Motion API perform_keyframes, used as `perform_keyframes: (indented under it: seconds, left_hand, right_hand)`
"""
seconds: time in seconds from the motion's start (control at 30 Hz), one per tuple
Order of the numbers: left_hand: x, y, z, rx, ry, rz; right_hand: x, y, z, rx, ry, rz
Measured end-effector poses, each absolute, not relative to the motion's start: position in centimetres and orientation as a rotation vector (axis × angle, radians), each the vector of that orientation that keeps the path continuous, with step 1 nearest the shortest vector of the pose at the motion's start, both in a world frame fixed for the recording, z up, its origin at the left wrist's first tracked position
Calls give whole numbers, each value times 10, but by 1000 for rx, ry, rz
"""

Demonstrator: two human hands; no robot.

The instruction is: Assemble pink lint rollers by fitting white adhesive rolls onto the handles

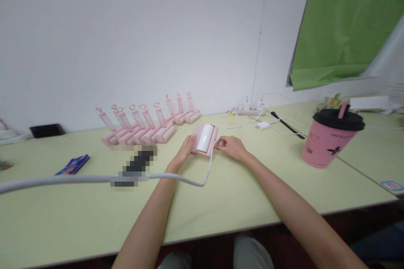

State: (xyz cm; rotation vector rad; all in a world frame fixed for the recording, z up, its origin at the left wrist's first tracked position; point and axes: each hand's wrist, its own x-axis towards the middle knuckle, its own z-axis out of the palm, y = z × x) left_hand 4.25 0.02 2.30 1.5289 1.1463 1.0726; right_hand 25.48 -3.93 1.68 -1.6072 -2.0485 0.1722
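A pink lint roller head with a white roll (205, 138) is in front of me at the middle of the table. My left hand (188, 146) is closed on its left side, where a translucent pink cover stands. At its right edge is my right hand (227, 146), with fingers bent together; whatever they may hold is too small to name. A white cable passes in front of the roller, close to my right fingers. Several pink rollers with upright handles and heart-shaped loops (139, 128) stand in rows to the back left.
A pink cup with a black lid (325, 141) stands at the right. The white cable (179, 176) crosses the view. A power strip (251, 112) lies by the wall, a blue packet (74, 164) at the left, beside a pixelated dark object (140, 164).
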Motion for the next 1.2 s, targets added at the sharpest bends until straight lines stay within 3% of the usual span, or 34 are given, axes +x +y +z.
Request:
perform_keyframes:
  seconds: [0.37,0.8,1.2]
  left_hand:
    - [59,-10,11,1760,1183,910]
    - [55,-9,7,1884,1151,961]
    - [46,-18,28,1632,1040,868]
  right_hand:
    - [255,-41,12,-1633,-2201,145]
    - [248,-50,21,-1732,-2216,-74]
    - [229,-59,30,-1673,-2300,-316]
